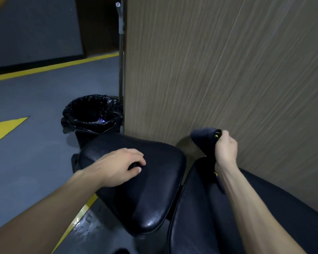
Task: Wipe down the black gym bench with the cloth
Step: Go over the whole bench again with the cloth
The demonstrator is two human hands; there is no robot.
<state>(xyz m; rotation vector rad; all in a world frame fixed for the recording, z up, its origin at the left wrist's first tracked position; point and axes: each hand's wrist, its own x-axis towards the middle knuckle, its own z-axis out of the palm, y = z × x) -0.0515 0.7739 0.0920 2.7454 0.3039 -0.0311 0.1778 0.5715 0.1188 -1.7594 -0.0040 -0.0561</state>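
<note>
Right hand [226, 150] grips dark cloth [204, 137]; left hand [121, 166], fingers curled, rests on glossy (black) bench [154, 189]

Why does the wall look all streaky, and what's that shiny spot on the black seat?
In the head view, the wooden wall looks smeared, probably from camera motion; the right hand gripping the cloth is a bit soft too. The shine is room light glinting off the seat pad, where the left hand rests.
</note>
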